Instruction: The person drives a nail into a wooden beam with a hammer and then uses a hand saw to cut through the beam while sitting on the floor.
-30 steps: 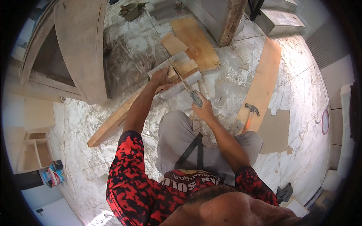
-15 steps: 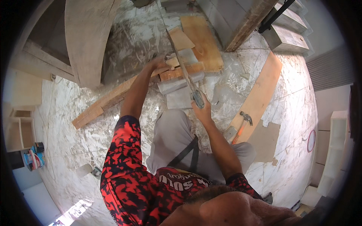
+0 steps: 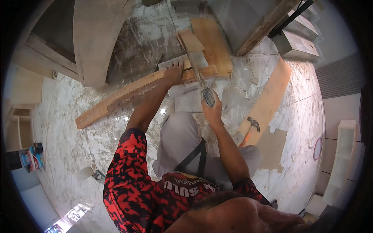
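My right hand (image 3: pixel 212 107) is closed round the handle of a handsaw (image 3: pixel 197 72). The blade points away from me and crosses over the right part of a long wooden beam (image 3: pixel 128 93). Just left of the blade, my left hand (image 3: pixel 173 73) is on the beam, its fingers over the top and gripping it. The beam slants from the lower left up to the right, and its right part rests over a grey block (image 3: pixel 186 87). Whether the saw teeth are touching the wood, I cannot tell.
Beyond the saw lie a small board (image 3: pixel 191 40) and a wider plank (image 3: pixel 211 44). A claw hammer (image 3: pixel 253 124) rests on a long board (image 3: pixel 268 101) at right. A curved panel (image 3: pixel 97 39) stands far left, a wooden post (image 3: pixel 260 29) far right. Scraped tiles (image 3: pixel 77 143) show plaster smears.
My left hand held a small wood piece near the blade; now it is down on the beam. The right hand and saw have shifted slightly right and farther away.
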The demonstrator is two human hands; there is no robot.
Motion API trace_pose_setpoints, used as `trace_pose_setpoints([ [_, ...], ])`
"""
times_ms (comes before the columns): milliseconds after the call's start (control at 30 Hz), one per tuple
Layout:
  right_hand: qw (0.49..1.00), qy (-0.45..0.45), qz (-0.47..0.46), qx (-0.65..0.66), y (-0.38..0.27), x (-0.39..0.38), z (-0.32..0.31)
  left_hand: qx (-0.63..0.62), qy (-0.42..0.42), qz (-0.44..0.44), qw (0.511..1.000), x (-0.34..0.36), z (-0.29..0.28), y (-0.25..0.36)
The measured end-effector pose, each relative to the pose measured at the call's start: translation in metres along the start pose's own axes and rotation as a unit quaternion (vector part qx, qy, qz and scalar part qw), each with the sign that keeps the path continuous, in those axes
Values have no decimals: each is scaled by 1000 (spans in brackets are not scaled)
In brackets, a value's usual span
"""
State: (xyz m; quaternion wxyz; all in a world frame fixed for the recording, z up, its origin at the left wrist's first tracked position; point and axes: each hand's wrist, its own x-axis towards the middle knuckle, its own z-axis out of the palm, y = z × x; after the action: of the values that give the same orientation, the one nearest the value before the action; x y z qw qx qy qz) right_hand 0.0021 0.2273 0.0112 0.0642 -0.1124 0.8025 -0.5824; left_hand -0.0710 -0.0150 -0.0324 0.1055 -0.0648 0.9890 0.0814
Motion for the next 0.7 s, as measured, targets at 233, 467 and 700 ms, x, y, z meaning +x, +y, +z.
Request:
trace_pose_setpoints([
  [233,999,34,-36,-21,8,-22,5,-5,48,22,999,-7,13,9],
  [467,999,-13,15,-47,-16,-19,-5,-20,35,-3,999,3,12,14],
  [700,993,-24,26,-110,-40,-54,-11,35,6,-23,999,7,16,24],
])
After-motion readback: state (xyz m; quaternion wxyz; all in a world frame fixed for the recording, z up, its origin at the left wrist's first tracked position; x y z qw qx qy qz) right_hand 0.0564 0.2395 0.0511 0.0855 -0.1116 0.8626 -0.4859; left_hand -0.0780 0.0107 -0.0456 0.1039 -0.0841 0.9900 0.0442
